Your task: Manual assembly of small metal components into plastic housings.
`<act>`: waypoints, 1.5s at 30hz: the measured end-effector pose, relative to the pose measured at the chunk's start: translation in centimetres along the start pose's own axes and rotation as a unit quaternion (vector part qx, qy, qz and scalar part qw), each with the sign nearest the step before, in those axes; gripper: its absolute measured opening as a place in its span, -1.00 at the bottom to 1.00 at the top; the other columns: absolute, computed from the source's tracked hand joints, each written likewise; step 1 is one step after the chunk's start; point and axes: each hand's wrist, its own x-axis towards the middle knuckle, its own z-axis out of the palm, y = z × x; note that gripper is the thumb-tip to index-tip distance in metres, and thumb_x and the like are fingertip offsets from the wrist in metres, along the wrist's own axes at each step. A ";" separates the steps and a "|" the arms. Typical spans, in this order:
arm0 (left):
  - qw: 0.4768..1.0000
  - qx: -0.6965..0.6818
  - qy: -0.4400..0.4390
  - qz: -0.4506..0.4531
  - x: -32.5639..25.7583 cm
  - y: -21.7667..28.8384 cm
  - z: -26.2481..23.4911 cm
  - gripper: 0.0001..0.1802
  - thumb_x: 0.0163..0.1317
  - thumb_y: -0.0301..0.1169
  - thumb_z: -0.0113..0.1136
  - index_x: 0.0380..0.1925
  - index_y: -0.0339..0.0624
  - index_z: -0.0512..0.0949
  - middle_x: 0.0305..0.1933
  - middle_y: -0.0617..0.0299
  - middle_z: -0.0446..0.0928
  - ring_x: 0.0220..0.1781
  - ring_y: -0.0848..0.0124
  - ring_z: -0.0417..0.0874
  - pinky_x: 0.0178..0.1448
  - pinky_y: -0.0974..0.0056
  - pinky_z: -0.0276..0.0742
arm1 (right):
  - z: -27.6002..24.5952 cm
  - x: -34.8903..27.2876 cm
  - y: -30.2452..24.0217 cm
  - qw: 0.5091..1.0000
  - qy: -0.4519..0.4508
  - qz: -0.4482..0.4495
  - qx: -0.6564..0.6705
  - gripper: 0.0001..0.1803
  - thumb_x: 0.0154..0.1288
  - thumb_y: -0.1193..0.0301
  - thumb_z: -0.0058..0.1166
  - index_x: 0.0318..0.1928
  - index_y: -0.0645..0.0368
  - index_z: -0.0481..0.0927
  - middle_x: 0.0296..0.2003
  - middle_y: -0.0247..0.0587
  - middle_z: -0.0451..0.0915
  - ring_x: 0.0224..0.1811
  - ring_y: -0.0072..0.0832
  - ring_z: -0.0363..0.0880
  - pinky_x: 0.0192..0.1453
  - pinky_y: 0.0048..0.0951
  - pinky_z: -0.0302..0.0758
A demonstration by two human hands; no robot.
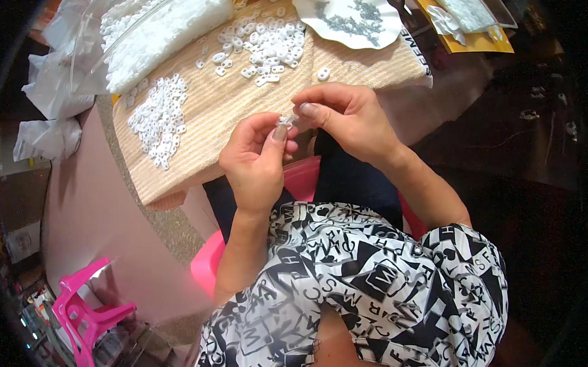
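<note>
Near the table's front edge, my left hand pinches a small white plastic piece between thumb and fingertips. Close on its right, my right hand has thumb and forefinger brought together at the piece. Whatever lies between those right fingertips is too small to make out. Beyond my hands is a loose pile of small white plastic pieces with holes. Another heap of white pieces lies to the left. A single white piece sits apart, just past my right hand.
The table has a cream striped cloth. At the back right, a white wavy-rimmed plate holds small dark grey bits. A large clear bag of white pieces lies back left. A pink stool stands on the floor at lower left.
</note>
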 end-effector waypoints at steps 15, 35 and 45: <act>0.973 -0.222 0.045 -0.049 2.1 -0.9 -3.3 -0.82 0.10 -0.63 0.02 -0.25 -0.34 0.41 -0.40 0.05 0.50 -0.48 0.43 0.50 -0.42 0.45 0.40 | -5.0 3.2 2.5 0.885 0.080 -0.134 -0.438 -0.84 0.02 0.61 0.01 -0.32 0.29 0.55 -0.40 -0.09 0.53 -0.34 -0.29 0.52 -0.24 -0.45 0.44; 0.967 -0.246 0.060 -0.032 2.8 -0.1 -4.9 -0.82 0.08 -0.64 -0.01 -0.27 -0.31 0.43 -0.40 0.06 0.49 -0.48 0.41 0.47 -0.41 0.42 0.37 | -0.7 7.9 2.2 0.823 0.055 -0.214 -0.524 -0.90 -0.07 0.55 0.00 -0.46 0.25 0.53 -0.54 -0.03 0.48 -0.40 -0.16 0.47 -0.29 -0.29 0.45; 0.965 -0.251 0.065 -0.041 3.0 -0.4 -4.7 -0.82 0.09 -0.63 0.01 -0.26 -0.34 0.42 -0.43 0.06 0.51 -0.51 0.46 0.51 -0.44 0.47 0.40 | -0.4 9.9 2.8 0.823 0.008 -0.163 -0.545 -0.78 -0.04 0.49 0.07 -0.29 0.23 0.53 -0.34 -0.03 0.51 -0.23 -0.15 0.46 -0.10 -0.29 0.39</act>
